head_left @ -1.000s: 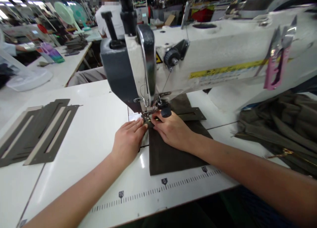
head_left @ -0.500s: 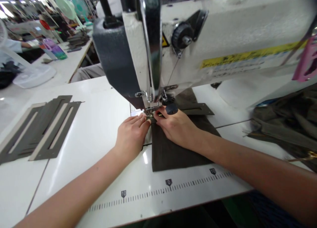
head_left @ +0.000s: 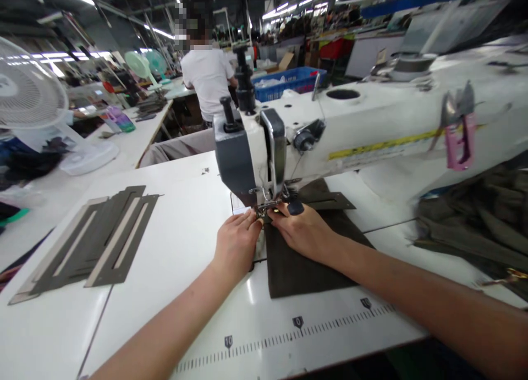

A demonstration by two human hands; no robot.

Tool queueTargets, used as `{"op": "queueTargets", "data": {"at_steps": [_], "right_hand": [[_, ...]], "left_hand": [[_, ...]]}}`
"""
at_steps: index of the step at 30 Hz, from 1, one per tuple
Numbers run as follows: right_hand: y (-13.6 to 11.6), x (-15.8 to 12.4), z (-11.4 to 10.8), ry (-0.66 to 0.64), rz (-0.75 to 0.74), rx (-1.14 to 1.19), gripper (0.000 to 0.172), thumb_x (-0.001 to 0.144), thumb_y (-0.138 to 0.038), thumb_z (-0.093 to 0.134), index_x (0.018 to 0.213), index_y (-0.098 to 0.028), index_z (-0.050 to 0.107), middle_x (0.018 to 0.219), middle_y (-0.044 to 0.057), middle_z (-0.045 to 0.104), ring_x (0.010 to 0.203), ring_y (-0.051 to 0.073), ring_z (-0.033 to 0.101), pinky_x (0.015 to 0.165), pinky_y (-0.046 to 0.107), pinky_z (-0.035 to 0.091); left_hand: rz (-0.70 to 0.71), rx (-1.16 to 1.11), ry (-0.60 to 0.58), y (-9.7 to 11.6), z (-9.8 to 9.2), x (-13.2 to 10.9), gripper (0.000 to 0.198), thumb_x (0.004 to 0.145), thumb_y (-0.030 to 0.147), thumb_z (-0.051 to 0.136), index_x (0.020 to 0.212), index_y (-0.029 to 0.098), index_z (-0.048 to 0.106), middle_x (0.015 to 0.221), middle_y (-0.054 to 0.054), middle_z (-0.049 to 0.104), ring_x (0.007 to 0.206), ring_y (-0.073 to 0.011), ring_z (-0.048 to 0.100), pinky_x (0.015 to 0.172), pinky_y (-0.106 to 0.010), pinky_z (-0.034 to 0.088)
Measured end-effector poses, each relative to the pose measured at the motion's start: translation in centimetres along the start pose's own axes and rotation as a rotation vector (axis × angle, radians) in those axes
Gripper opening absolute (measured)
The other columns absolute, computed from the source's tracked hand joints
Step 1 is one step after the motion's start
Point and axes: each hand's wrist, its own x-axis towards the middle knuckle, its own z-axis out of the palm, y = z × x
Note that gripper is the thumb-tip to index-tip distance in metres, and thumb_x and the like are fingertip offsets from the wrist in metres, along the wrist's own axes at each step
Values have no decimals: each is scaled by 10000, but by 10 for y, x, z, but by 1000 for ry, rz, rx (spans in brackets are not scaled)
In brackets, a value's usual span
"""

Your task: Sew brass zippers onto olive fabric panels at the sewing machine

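A dark olive fabric piece (head_left: 295,267) lies flat on the white table under the head of a white sewing machine (head_left: 371,124). My left hand (head_left: 237,242) rests at the fabric's left edge, fingers together and stretched toward the presser foot (head_left: 264,208). My right hand (head_left: 303,230) lies on top of the fabric, fingertips pressed together right at the foot, beside a dark knob. Whether the fingertips pinch anything small there is hidden.
A stack of slotted dark fabric pieces (head_left: 97,240) lies at the left. More olive fabric (head_left: 474,220) is heaped at the right. Pink snips (head_left: 457,135) hang on the machine. A ruler scale (head_left: 297,328) runs along the table's front edge. A fan (head_left: 28,94) and a person in white (head_left: 208,77) are behind.
The view has pulled back and tilted up, so the machine and room show more. Both hands stay at the presser foot on the fabric.
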Motion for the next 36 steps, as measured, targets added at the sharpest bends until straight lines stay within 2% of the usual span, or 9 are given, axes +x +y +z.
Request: {"op": "queueTargets", "data": {"at_steps": [5,8,11,13,15,20,25,31,36], "right_hand": [[-9,-8,-4,186,-82,-91,175,850,-118,466,881,-124,638,866,90,626,829,203,547,783,331,418],[-17,-17,-8,258,-115,-134,199,869,-167,467,764,-146,634,737,55,609,709,186,546,667,315,408],[-23,-20,-9,175,21,-82,153,863,-226,500,870,-135,623,725,52,609,688,187,564,616,303,396],[-25,-17,-9,92,135,-51,217,867,-263,498,1001,-118,588,790,71,630,713,194,585,609,298,398],[-25,-14,-9,33,186,-32,229,879,-273,475,1013,-116,574,816,77,639,718,194,597,602,292,396],[-26,-17,-8,6,177,-45,203,893,-239,428,816,-150,594,766,53,630,688,190,599,566,285,372],[-26,-16,-8,-19,243,-73,275,892,-313,422,1042,-145,580,832,69,658,690,206,616,541,287,375],[-20,-4,-11,-106,225,-24,303,870,-391,447,940,-148,612,852,96,678,733,220,632,622,295,411],[-11,-9,-6,-53,126,50,298,864,-364,475,1057,-174,602,931,76,678,792,203,631,688,291,421]], "left_hand": [[-19,10,-45,-4,-2,-2,132,826,87,462,858,129,583,938,-123,670,893,-230,634,757,-347,517],[-95,19,-144,-9,-7,2,126,826,84,462,889,143,554,775,-78,675,729,-207,648,672,-322,513],[-131,41,-166,-15,-11,5,115,835,93,452,868,140,551,656,-58,646,606,-203,625,610,-319,500],[-117,32,-164,-16,-13,5,101,836,102,461,849,144,553,660,-55,644,616,-199,625,616,-311,497],[-89,10,-164,-16,-14,3,72,837,128,485,849,154,552,706,-49,652,664,-189,633,643,-298,500],[-21,3,-158,-15,-13,1,44,832,138,515,847,146,555,819,-79,658,771,-205,635,732,-336,499],[-27,29,-188,-15,-12,5,92,805,68,492,847,124,551,741,-71,648,703,-206,632,707,-334,495],[-65,76,-201,-13,-14,8,130,798,71,447,807,142,555,691,-65,644,655,-203,621,662,-319,489],[-79,106,-209,-14,-15,10,139,792,82,446,811,152,565,685,-60,649,642,-199,620,635,-296,481]]}}
